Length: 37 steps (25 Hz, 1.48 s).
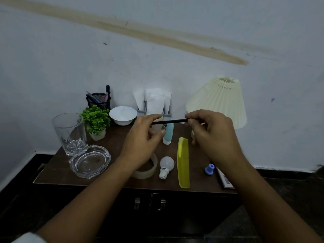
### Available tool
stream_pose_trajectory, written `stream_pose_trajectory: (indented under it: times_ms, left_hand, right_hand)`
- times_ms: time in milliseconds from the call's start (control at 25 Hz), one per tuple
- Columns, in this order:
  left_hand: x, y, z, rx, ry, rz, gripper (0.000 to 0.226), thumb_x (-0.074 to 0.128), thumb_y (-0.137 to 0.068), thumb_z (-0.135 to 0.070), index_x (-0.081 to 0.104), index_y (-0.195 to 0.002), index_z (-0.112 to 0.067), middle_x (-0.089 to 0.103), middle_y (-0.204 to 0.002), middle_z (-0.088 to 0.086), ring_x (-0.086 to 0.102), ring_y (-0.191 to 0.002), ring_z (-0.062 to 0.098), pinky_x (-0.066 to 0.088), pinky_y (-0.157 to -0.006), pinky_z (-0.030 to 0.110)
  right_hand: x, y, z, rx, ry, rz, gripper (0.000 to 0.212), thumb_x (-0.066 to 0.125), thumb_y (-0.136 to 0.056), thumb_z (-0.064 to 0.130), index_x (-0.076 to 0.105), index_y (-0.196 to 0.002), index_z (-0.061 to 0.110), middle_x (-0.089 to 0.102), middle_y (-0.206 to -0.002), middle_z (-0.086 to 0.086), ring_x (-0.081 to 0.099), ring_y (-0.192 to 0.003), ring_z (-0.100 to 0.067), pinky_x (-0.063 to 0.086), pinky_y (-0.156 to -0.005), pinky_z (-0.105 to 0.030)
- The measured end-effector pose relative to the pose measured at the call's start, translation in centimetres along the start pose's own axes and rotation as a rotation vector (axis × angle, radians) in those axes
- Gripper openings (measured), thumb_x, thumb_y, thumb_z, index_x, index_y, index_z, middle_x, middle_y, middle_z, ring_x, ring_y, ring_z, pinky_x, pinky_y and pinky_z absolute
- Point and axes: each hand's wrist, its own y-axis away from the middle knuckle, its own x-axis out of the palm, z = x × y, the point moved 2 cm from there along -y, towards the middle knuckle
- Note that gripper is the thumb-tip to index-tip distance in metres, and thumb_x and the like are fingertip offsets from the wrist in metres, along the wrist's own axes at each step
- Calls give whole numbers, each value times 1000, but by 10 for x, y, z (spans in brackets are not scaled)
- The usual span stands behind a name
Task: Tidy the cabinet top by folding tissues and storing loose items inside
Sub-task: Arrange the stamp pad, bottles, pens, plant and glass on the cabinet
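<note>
A thin black pencil (171, 121) is held level above the brown cabinet top (57, 165). My left hand (142, 139) pinches its left end and my right hand (213, 135) pinches its right end. White folded tissues (154, 100) stand in a grey holder (141, 112) against the wall. Loose on the top lie a tape roll (150, 170), a white bulb (165, 166), a yellow comb (183, 162), a blue cap (209, 169) and a teal tube (169, 132).
A glass tumbler (70, 133), a glass ashtray (89, 161), a small plant (96, 120), a mesh pen pot (99, 100) and a white bowl (122, 115) stand left. A pleated lamp shade (220, 99) stands right. Cabinet door handles (162, 203) are below the front edge.
</note>
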Motion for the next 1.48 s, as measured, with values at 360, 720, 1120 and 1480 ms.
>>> stream_pose_trajectory:
  times_ms: [360,720,1120,1480]
  left_hand:
    - [-36,-10,8,-125,368,55,11,72,-91,-13,77,-101,-17,75,-80,1,67,-65,12,58,-60,28]
    - [-54,-19,19,-168,437,-169,12,71,-94,-21,78,-101,-13,73,-81,3,66,-75,10,57,-62,32]
    - [-85,-30,29,83,-76,-202,23,60,-99,-27,75,-118,-27,65,-94,-9,61,-87,3,46,-68,17]
    - [-160,-43,51,-129,175,-607,21,58,-100,-28,71,-116,-34,68,-115,-12,63,-99,0,54,-80,16]
  right_hand:
    - [31,-15,-33,306,-722,55,7,68,-92,4,70,-99,2,76,-82,-15,73,-66,-21,58,-53,-28]
    - [95,-11,-19,5,-227,360,3,74,-90,17,75,-90,20,74,-81,2,68,-74,-7,56,-68,-25]
    - [131,-69,51,-46,-689,202,10,69,-94,9,70,-103,6,73,-87,-11,71,-71,-19,58,-58,-33]
    - [177,-158,85,-195,-573,-32,7,68,-91,13,67,-97,16,72,-85,-6,71,-80,-26,62,-63,-40]
